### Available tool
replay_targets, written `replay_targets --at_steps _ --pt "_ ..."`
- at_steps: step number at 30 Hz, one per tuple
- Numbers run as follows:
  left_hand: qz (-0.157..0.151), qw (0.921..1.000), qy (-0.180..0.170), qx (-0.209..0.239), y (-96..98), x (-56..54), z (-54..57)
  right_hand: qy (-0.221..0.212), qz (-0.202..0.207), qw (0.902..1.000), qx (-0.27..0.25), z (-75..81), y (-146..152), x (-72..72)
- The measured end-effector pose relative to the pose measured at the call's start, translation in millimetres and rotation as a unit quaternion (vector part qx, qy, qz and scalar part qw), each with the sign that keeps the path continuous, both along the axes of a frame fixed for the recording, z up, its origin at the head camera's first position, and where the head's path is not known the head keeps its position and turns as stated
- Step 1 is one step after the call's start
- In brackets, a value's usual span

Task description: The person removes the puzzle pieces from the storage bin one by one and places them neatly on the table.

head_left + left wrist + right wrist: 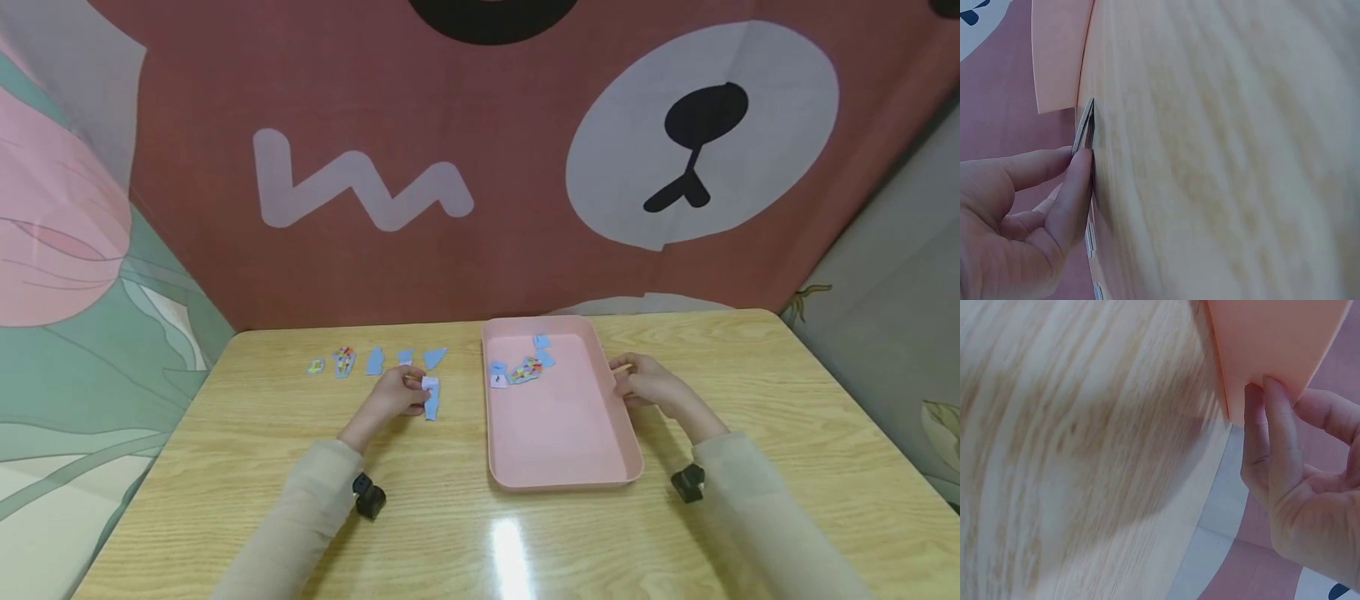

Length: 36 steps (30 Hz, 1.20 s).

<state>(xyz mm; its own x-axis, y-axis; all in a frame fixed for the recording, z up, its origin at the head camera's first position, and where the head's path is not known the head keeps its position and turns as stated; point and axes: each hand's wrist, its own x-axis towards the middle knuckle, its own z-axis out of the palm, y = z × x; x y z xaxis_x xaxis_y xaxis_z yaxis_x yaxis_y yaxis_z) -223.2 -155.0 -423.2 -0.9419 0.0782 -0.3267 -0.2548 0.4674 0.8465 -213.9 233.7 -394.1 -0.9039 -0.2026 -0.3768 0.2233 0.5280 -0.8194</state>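
We see L hand (pixel 394 392) pinching a flat blue-and-white cut-out piece (pixel 431 402), left of a pink rectangular plastic-looking tray (pixel 566 437); R hand (pixel 648 383) grips tray's side. Work looks approx. half done: a few blue or multicoloured pieces (pixel 525 371) lie in tray, five others (pixel 375 361) in a row on wood table (pixel 217 442)

The left hand (pixel 395 393) pinches with two fingertips (pixel 1087 157) close together, the other fingers (pixel 1025 222) bent just behind them, and the left wrist (pixel 354 433) and left forearm (pixel 300 500) slope back behind these fingers. The right hand (pixel 649 383) points its bent, slightly parted fingers (pixel 1283 440) inward toward the left fingers, well apart from them, with the palm (pixel 1316 528), right wrist (pixel 705 427) and right forearm (pixel 761 504) slanting outward behind the fingertips.
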Motion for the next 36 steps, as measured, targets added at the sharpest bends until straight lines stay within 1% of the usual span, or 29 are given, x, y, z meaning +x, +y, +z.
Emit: replay_targets --at_steps 14,20,24,27,31,34,36 --pt "0.015 0.9988 0.007 -0.046 3.7 0.5 0.9 0.001 0.0 1.0 0.004 -1.0 0 -0.2" --pt "0.01 0.998 0.019 -0.06 5.5 3.2 3.3 -0.003 -0.001 1.0 0.005 -1.3 -1 0.6" --pt "-0.009 0.9968 0.038 -0.069 9.9 3.1 9.0 -0.003 0.0 1.0 0.006 -2.0 0 0.2" --pt "-0.022 0.9955 0.061 -0.068 16.8 0.7 14.3 -0.001 0.001 1.0 0.005 -1.7 1 0.2" --pt "-0.037 0.9925 0.104 -0.053 30.8 -1.3 21.8 0.002 0.003 1.0 0.0 -0.6 1 0.5" --pt "-0.045 0.9891 0.136 -0.034 43.3 -1.4 27.1 0.003 0.004 1.0 -0.003 -0.1 1 0.3" --pt "-0.047 0.9872 0.151 -0.021 51.9 -2.1 30.0 0.003 0.003 1.0 -0.005 -0.1 1 -0.1"
